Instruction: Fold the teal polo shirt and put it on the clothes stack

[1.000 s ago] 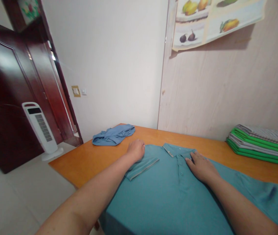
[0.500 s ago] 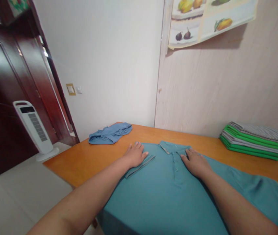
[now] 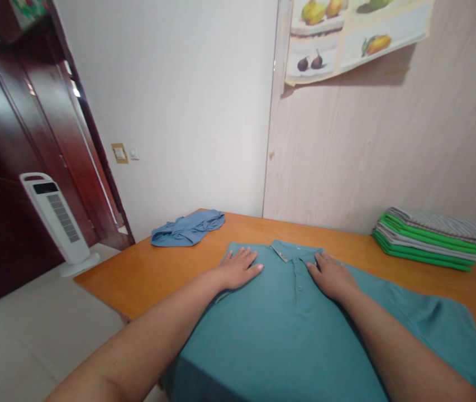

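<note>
One teal fabric polo shirt with a buttoned placket (image 3: pixel 271 335) lies front-up on the orange-brown wooden table (image 3: pixel 137 279), its collar (image 3: pixel 280 251) pointing away from the person, its long axis running back to the near edge, where cloth drapes over. Both forearms reach forward, palms down: the left hand (image 3: pixel 240 271) rests flat at one shoulder, fingers spread; the right hand (image 3: pixel 333 277) lies beside the collar, fingers close together, thumb apart.
</note>
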{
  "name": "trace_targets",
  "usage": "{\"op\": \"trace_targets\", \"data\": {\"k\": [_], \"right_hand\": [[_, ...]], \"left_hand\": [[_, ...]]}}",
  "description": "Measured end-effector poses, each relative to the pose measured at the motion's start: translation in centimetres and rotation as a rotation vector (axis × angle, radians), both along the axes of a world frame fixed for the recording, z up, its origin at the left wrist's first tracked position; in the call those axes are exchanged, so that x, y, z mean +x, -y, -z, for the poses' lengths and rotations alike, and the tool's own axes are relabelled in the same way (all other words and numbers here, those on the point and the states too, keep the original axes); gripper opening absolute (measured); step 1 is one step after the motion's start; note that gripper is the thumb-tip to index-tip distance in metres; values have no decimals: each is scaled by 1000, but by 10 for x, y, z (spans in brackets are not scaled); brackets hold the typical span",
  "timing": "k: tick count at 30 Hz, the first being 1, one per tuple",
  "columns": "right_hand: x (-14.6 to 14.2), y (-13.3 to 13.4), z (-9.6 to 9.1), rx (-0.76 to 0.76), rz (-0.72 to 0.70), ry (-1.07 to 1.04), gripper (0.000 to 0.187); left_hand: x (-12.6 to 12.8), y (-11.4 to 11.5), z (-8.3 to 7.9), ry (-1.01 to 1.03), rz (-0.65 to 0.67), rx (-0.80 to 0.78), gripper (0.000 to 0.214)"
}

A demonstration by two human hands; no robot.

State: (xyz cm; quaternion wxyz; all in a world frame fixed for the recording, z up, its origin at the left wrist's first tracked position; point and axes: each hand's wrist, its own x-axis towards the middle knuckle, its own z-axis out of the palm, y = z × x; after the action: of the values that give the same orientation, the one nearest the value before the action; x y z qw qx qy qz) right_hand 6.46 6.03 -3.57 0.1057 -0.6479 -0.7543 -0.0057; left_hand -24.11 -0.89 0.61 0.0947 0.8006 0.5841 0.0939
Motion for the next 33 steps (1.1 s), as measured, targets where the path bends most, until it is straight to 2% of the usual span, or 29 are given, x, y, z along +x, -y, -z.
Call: {"op": "trace_targets", "data": {"k": [4,7,12,16,19,21,24,26,29,33], "right_hand": [[0,1,-1,-3,-1,12,70],[0,1,-1,-5,-3,14,70],[0,-1,1,-2,1,5,69],[1,-2,3,1,4,4,69],[2,-2,4,7,-6,7,69],[2,-2,4,11,-15,4,70],[2,-3,4,16,-17,-7,69],[3,-3,5,19,-12,-13,69],[3,-4,6,19,-15,-13,69],[4,-5,6,20,-21,-3,68]], "left_hand": [[-7,4,-8,179,-39,235,52],[-14,12,-9,223,-1,347,35],[-25,21,-3,162,-33,366,23],[-27,26,3,52,51,321,24],[-28,27,2,42,98,301,26],[-31,25,-2,89,44,297,25],[-43,16,-9,165,-194,318,23],[-53,10,-11,171,-306,322,23],[-62,5,-8,148,-364,304,20],[-60,8,0,99,-363,280,11]]}}
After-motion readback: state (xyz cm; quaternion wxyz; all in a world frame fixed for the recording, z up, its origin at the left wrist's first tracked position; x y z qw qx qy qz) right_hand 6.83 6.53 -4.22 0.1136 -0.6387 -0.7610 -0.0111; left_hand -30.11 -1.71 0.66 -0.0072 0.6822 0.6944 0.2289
